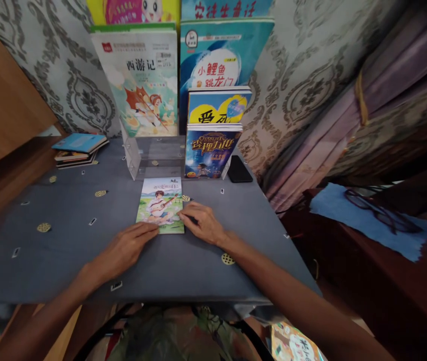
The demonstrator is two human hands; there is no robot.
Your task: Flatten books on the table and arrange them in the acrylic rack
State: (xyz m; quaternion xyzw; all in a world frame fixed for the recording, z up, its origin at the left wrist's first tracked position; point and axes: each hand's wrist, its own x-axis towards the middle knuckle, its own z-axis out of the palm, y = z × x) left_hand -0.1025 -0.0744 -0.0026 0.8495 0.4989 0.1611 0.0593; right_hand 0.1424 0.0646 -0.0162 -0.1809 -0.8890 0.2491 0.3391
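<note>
A thin book (161, 204) with a picture of a seated guitar player on its cover lies on the grey tablecloth in front of the book stand. My left hand (133, 241) rests at its lower left corner, fingers stretched out and their tips over the edge. At the book's right edge, my right hand (203, 223) has thumb and forefinger closed on the border, the other fingers curled. Just behind the book stands a clear plastic stand (156, 168), whose front left compartment has no book in it.
The stand holds a white-green book (146, 85), a teal book (221, 55), a yellow-blue book (219, 108) and a dark blue book (211, 153). A black phone (239, 169) lies right of it. Stacked books (80, 143) lie left. Glasses (379, 208) rest on blue cloth (334, 200).
</note>
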